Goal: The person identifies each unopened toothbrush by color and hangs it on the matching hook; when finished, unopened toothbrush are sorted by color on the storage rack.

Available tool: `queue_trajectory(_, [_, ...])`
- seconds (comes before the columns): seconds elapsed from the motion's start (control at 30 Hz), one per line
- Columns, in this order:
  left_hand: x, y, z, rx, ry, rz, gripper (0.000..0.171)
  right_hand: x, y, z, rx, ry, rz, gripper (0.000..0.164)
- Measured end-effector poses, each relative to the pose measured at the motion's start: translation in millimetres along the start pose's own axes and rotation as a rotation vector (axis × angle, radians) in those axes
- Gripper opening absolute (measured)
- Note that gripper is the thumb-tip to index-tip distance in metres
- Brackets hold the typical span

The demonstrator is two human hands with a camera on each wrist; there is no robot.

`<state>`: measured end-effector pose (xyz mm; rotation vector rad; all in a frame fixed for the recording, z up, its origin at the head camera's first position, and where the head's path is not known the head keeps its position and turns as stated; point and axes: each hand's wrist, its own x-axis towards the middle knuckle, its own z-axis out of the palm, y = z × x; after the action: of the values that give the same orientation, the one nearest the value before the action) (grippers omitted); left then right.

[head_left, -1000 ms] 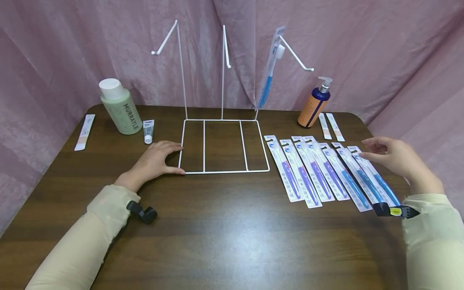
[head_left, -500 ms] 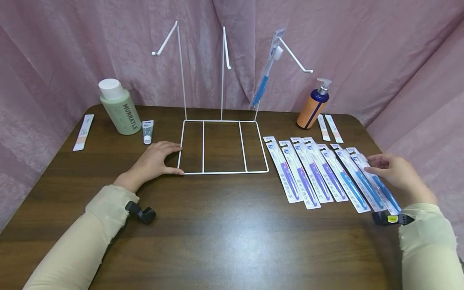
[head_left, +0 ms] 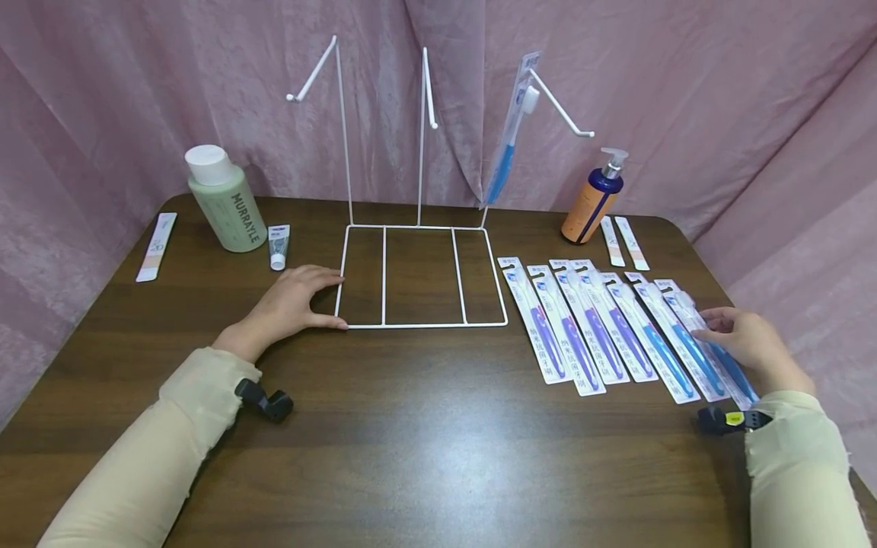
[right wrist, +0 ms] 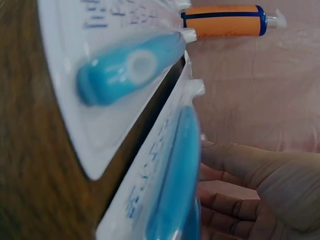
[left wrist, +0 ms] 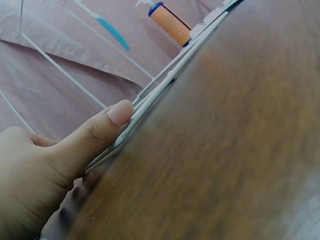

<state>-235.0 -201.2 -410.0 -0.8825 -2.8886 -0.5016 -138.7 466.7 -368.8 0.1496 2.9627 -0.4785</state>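
My left hand (head_left: 291, 304) rests at the front left corner of a white wire display rack (head_left: 425, 326), thumb along its front bar and fingers at its left bar. In the left wrist view the thumb (left wrist: 107, 122) touches the wire. My right hand (head_left: 750, 346) pinches the rightmost packaged toothbrush (head_left: 735, 373) near its upper half. That pack lies on the table, blue-handled under clear plastic; the fingertips are partly hidden behind it in the right wrist view. Left of it lie several more packaged toothbrushes (head_left: 661, 346), purple and blue. Another packaged toothbrush (head_left: 503, 164) hangs from the rack's right hook.
A green bottle (head_left: 236, 209) and a small tube (head_left: 279, 245) stand left of the rack. An orange pump bottle (head_left: 592, 205) stands at the back right. Printed white strips (head_left: 157, 247) lie near both back corners. A pink curtain (head_left: 274, 91) hangs behind the table.
My right hand has come down and slightly left onto the rightmost packaged toothbrush. The left hand stays on the rack. The hanging toothbrush pack swings a little.
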Motion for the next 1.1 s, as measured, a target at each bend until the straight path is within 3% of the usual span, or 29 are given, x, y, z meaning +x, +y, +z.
queue_trajectory(0.3, [0.6,-1.0,-2.2,0.006,0.004,0.003,0.083,3.4,2.6,5.7,-0.004,0.071,0.029,0.051])
queue_trajectory(0.7, [0.0,1.0,-0.6,0.009,0.000,0.009,0.082,4.1,2.7,2.5,-0.012,0.015,0.085,0.064])
queue_trajectory(1.1, [-1.2,0.9,-0.9,0.010,0.005,0.010,0.083,-3.4,5.9,0.3,0.019,0.077,0.079,0.051])
